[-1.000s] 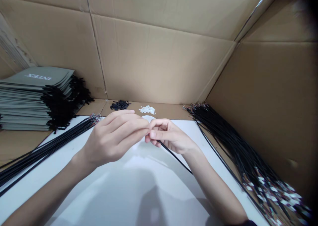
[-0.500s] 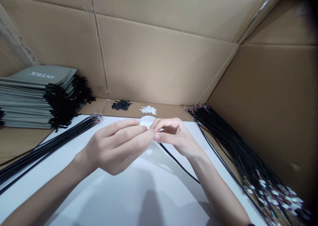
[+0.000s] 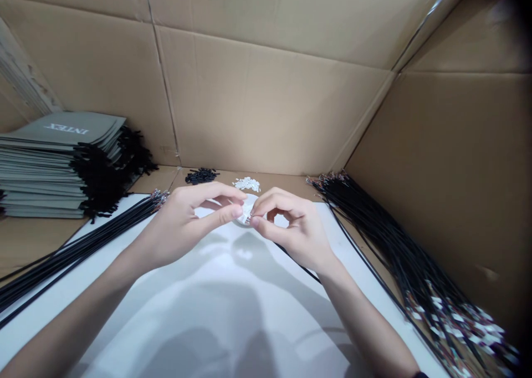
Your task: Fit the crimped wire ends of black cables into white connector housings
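Over a small white round dish (image 3: 246,223), my two hands are close together with a narrow gap between their fingertips. My right hand (image 3: 286,223) pinches the end of a black cable (image 3: 305,270), which trails down to the right beneath the hand; tiny wire ends show at its fingertips. My left hand (image 3: 195,217) has thumb and forefinger pressed together at the dish's left side; what they hold, if anything, is too small to make out. White pieces lie in the dish.
Black tube pieces (image 3: 201,175) and white pieces (image 3: 247,184) lie in piles behind the dish. Black cable bundles lie left (image 3: 91,236) and right (image 3: 386,234). A stack of grey sheets (image 3: 50,167) stands at the left. Cardboard walls (image 3: 257,101) enclose the back and right.
My left hand has moved back from my right hand and turned, so its thumb now shows. More of the dish is visible. My right hand keeps its pinch.
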The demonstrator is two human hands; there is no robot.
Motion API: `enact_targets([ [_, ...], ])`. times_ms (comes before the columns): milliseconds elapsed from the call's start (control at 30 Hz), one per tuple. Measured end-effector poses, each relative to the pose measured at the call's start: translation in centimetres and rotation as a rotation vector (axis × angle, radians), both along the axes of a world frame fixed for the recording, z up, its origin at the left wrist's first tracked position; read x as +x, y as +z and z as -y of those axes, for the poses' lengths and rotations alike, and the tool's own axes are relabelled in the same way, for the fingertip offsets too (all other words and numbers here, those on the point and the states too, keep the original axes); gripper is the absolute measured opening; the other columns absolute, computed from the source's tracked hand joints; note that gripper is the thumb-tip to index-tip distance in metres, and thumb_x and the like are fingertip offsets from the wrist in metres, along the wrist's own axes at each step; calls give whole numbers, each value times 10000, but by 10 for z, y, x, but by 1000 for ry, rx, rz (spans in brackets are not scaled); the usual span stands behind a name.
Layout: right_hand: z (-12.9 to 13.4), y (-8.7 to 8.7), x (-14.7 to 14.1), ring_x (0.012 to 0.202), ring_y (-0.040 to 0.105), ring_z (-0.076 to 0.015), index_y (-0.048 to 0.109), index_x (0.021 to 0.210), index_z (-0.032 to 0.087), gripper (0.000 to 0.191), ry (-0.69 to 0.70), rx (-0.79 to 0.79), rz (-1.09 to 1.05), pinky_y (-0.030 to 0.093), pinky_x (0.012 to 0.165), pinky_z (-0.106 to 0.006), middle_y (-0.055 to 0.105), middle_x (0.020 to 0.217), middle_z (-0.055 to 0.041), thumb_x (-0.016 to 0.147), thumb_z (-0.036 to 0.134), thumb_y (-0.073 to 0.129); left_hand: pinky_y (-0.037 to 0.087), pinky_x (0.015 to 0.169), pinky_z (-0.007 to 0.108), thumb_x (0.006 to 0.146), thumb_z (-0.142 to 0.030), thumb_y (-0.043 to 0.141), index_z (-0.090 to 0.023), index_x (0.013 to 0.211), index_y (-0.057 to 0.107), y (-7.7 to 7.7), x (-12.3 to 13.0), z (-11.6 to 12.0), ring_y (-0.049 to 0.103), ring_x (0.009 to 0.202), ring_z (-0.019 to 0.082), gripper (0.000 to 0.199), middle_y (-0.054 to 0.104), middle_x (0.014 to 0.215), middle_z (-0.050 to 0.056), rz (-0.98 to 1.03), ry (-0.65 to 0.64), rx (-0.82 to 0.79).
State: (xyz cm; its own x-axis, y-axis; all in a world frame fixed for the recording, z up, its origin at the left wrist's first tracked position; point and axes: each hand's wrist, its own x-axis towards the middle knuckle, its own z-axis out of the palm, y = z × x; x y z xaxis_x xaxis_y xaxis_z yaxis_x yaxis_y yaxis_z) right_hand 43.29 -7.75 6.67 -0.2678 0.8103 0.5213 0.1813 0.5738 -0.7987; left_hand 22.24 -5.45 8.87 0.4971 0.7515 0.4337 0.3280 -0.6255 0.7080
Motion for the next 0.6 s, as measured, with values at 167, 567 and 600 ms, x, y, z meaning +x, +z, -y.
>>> enact_targets([
  [167, 7, 5, 1, 800, 603, -153, 654, 770, 209, 128, -102, 152, 140, 465, 692, -287, 685, 822, -4, 863, 124, 670, 520, 763, 240, 868, -344, 728, -226, 883, 768, -1, 6, -3, 678, 834, 158, 125, 756, 900, 8, 128, -139, -431],
  [567, 28, 16, 3, 780, 507, -184, 601, 791, 192, 161, -272, 466, 512, 442, 715, -319, 675, 821, -32, 894, 71, 580, 506, 639, 149, 747, -170, 845, -189, 791, 555, -23, 21, -7, 621, 655, 65, 294, 685, 728, -50, 603, -226, -1084],
  [600, 30, 17, 4, 782, 497, -184, 598, 790, 190, 160, -278, 450, 525, 438, 711, -316, 670, 822, -30, 893, 68, 580, 504, 632, 137, 757, -157, 836, -187, 795, 546, -23, 22, -7, 618, 654, 59, 294, 683, 727, -52, 618, -235, -1108],
])
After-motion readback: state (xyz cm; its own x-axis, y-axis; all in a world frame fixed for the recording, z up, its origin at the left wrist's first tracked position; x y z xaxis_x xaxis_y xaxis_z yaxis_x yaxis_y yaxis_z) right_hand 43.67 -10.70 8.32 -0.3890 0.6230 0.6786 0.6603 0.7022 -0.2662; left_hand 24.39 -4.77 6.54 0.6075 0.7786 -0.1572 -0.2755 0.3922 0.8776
